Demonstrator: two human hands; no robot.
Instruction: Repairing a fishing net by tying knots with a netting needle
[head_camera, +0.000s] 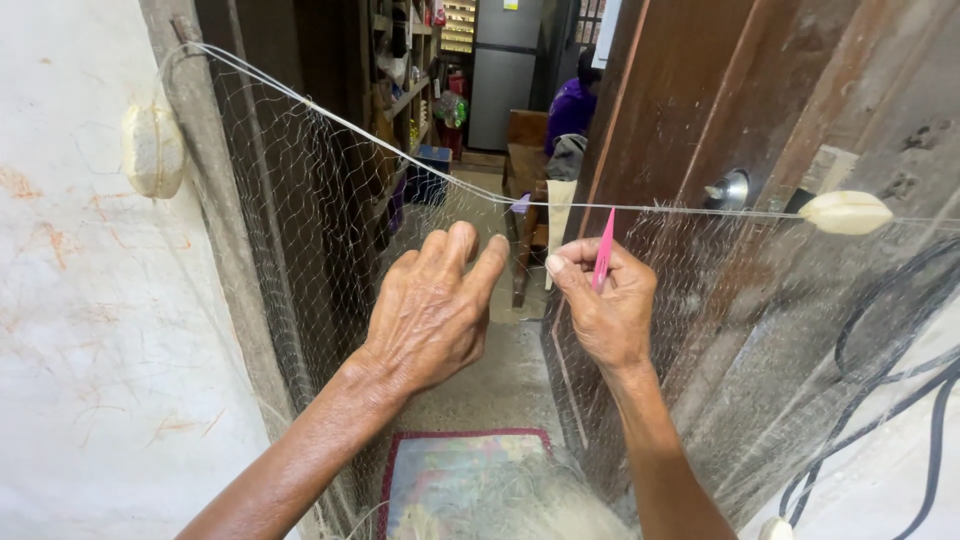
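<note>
A fine pale fishing net (300, 220) hangs from a thin top line (400, 150) stretched across a doorway. My left hand (430, 310) is raised against the mesh, fingers spread and curled into it just under the line. My right hand (605, 305) pinches a slim pink netting needle (604, 250), its tip up at the line. A cream oval float (846, 212) sits on the line to the right, and another float (153, 150) hangs at the left against the wall.
A white stained wall (80, 330) is on my left and a brown wooden door (720, 120) with a metal knob (730, 188) on my right. Black cables (890, 400) hang at right. A doormat (460, 480) and bunched net lie below. A person in purple (572, 108) sits beyond.
</note>
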